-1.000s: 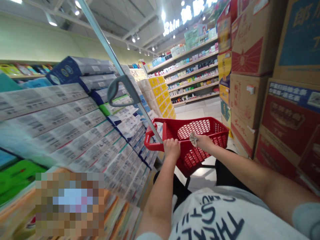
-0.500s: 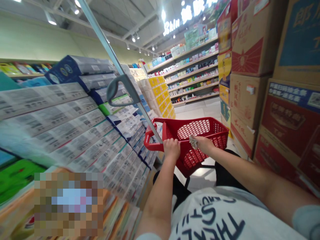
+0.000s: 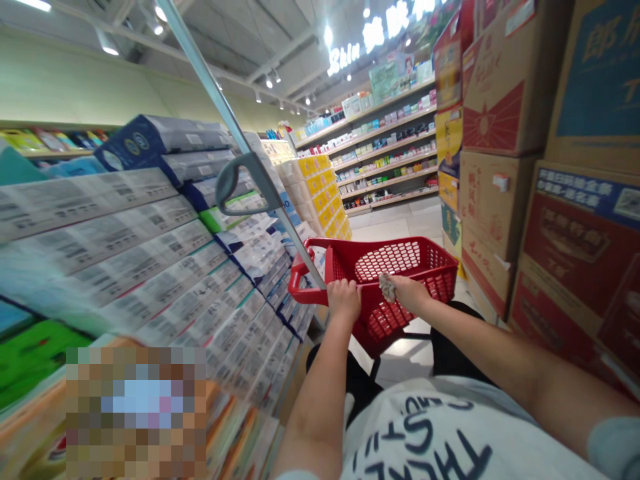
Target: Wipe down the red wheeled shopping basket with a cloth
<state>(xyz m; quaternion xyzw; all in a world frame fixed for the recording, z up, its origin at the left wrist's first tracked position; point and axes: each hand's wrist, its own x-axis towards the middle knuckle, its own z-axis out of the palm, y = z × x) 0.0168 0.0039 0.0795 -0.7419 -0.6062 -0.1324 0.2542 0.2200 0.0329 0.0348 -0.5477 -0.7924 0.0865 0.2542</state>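
A red plastic shopping basket (image 3: 400, 261) with perforated walls stands in front of my legs. My left hand (image 3: 344, 299) is closed over its near rim, beside the base of the pull rod. That silver rod (image 3: 227, 110) slants up to the left and carries a grey loop handle (image 3: 250, 183). In my right hand (image 3: 411, 293) is a crumpled, greyish-beige cloth (image 3: 387, 287), pinched at the near rim of the basket. Whether the right fingers also touch the rim I cannot tell. The visible inside of the basket shows only its red walls.
Stacked paper-goods packs (image 3: 165, 247) rise close on the left, with yellow packs (image 3: 323, 193) beyond. Tall cardboard cartons (image 3: 493, 200) line the right side. Shelves of small products (image 3: 385, 147) stand across the far end of the tiled floor (image 3: 395, 217).
The view has shifted very slightly. Both hands, the cloth and the basket keep the same places relative to each other.
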